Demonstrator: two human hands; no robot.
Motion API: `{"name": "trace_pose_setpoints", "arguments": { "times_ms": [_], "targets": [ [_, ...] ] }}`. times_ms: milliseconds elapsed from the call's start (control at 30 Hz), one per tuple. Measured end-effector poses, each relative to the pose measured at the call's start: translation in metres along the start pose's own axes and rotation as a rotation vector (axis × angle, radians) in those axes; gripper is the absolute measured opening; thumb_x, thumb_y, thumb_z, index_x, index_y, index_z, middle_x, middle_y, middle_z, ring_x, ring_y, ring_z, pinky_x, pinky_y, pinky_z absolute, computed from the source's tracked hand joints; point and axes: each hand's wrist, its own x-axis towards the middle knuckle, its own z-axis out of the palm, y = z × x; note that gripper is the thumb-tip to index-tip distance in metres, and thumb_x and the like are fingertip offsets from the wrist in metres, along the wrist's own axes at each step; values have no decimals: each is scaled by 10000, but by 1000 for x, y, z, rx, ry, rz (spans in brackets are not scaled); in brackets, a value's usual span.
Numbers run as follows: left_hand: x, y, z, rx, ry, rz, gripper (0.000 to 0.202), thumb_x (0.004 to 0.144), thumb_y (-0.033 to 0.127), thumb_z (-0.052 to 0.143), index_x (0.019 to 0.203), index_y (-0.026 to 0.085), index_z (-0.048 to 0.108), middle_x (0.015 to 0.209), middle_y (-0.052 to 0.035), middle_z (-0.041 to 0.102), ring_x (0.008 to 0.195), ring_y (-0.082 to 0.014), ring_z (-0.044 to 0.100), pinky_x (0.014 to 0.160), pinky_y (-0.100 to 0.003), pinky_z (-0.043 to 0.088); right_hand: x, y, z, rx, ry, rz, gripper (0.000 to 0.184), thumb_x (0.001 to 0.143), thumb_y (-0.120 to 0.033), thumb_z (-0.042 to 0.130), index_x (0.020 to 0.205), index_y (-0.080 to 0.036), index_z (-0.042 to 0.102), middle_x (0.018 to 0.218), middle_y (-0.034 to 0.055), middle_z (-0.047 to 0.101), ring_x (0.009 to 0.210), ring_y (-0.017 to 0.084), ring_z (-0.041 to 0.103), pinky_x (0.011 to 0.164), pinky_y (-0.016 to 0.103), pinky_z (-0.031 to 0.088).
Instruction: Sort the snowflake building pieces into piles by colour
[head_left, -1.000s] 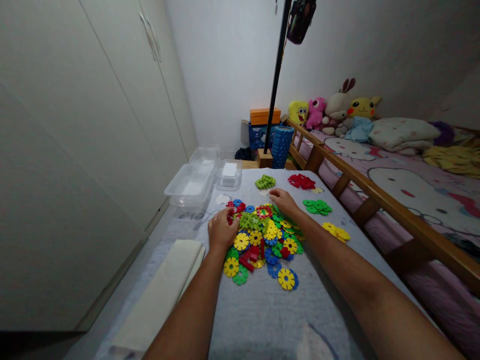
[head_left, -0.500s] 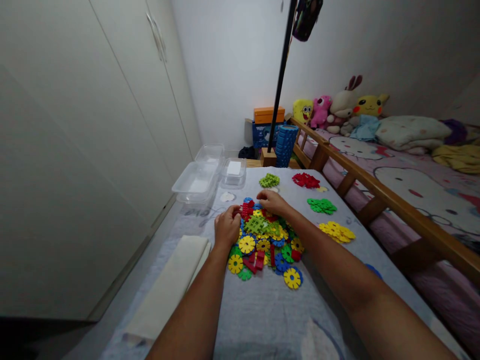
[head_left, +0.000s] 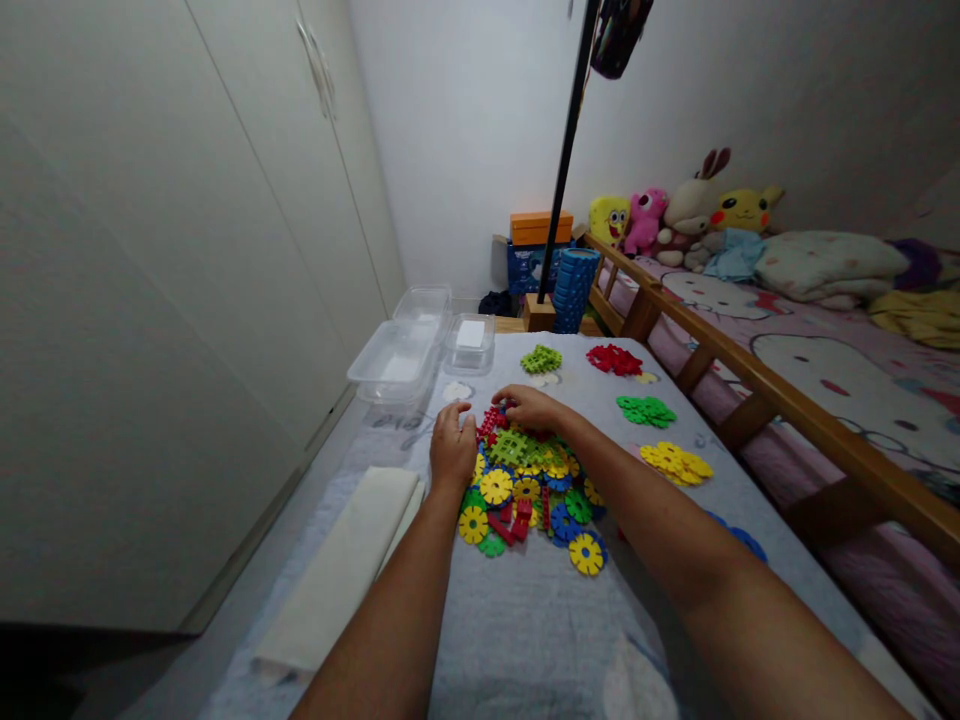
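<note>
At the far left of the pile (head_left: 523, 489), a red piece (head_left: 489, 424) lies between both hands, long axis seemingly near-to-far. Beside the pile, the left hand's (head_left: 452, 447) grip is half open, seemingly bare; the right hand (head_left: 531, 408) curls over its far edge, contents hidden.

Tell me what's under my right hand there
Your right hand covers part of the mixed pile. Red pieces show just left of it and lime-green pieces on its near side. What lies directly beneath the palm is hidden, so I can't tell what's there.
</note>
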Motion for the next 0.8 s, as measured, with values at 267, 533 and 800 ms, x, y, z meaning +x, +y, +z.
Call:
{"name": "trace_pose_setpoints", "arguments": {
  "times_ms": [267,533,800],
  "targets": [
    [-1,1,-1,2,-18,-35,315,902,321,464,1121,191,650,1213,-114,664,1226,-260,596,1117,-436,438,-1,-20,0,-210,-19,-71,411,791,-199,683,1197,-237,729,1147,85,682,1045,234,626,872,301,472],
    [1,-3,2,19,-23,-38,331,909,373,467,1121,205,657,1188,-105,673,1157,-251,629,1065,-426,474,-15,-13,-10,2,156,-122,300,699,-186,780,982,-184,681,959,20,640,893,165,562,795,260,421],
    [0,-3,3,55,-20,-20,340,909,380,477,1126,195,663,1194,-113,680,1144,-260,635,1060,-437,481,-41,59,-43,283,560,232,280,791,-440,665,867,-170,662,705,-21,571,678,145,512,628,251,381]
  ]
}}
